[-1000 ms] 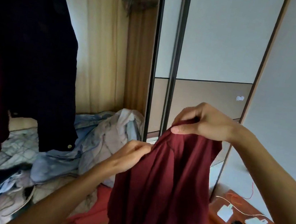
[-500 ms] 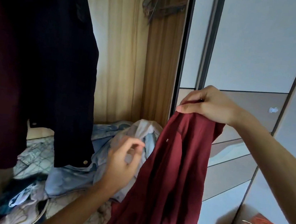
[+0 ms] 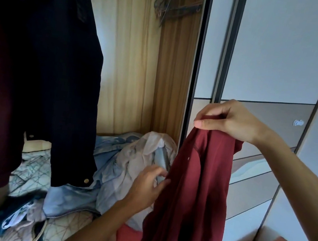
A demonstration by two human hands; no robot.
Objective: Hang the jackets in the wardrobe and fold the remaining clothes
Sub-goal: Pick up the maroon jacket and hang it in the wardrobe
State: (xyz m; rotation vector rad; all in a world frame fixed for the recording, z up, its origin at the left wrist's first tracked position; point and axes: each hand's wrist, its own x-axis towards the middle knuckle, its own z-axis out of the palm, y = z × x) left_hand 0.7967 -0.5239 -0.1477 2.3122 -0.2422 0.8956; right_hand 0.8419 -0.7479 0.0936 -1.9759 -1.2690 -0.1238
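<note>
by the wardrobe (image 3: 274, 54), right hand (image 3: 233, 120) pinches limp maroon shirt (image 3: 196, 186); left hand (image 3: 145, 185) loose.

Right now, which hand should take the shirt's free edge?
Left. The left hand holds nothing and sits beside the shirt, at its edge; the right hand is busy gripping its top.

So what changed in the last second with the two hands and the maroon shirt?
The left hand let go of the maroon shirt near its top, dropped lower and now reaches for its side edge, fingers loose. The right hand still pinches the top, holding it up. The dark jacket still hangs at left; the clothes pile lies as before.
</note>
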